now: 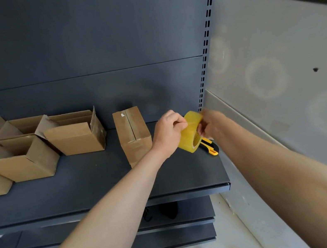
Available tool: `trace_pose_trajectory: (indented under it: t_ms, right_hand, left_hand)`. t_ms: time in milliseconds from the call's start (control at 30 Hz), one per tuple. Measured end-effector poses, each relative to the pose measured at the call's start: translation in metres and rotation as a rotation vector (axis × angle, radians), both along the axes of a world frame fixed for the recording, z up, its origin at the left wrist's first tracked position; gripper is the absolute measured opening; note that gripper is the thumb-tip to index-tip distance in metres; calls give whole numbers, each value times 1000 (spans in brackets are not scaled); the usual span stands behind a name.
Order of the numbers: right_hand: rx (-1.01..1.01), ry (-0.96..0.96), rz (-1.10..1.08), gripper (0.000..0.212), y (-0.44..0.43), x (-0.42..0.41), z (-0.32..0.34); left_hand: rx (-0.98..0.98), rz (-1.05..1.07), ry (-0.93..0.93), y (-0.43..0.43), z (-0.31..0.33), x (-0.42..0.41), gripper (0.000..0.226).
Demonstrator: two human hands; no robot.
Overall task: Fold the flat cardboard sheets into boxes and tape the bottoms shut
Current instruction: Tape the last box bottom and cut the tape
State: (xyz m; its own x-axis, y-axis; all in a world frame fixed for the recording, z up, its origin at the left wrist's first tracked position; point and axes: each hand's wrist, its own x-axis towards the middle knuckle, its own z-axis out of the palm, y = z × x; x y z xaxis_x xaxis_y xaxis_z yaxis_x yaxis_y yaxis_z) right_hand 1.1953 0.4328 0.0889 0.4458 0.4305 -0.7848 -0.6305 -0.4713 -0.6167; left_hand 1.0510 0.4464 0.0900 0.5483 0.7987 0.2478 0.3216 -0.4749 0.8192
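"While both hands clasp the tape roll (192, 133), where does the box (132, 133) lie?"
"Just left of it on the shelf (81, 186), flaps up, its seam running away from the person. The left hand (168, 132), curled round the roll's left side, is nearer the box; the right hand (212, 124) grips the right side — the tape, I judge, must go leftward"

Dark shelf (95, 186), grey side panel (270, 39)

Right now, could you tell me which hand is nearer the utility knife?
Right. The right hand holds the tape roll just above the utility knife; the left hand grips the roll farther left.
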Motion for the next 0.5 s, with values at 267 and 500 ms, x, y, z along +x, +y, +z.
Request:
trace_pose_trajectory:
  t_ms: [267, 500]
  right_hand:
    - [93, -4, -121, 7, 0, -5, -6]
    - [94, -85, -190, 15, -6, -17, -11]
  left_hand:
    - [-824, 342, -125, -8, -12, 9, 31]
    - [-1129, 553, -120, -6, -11, 13, 22]
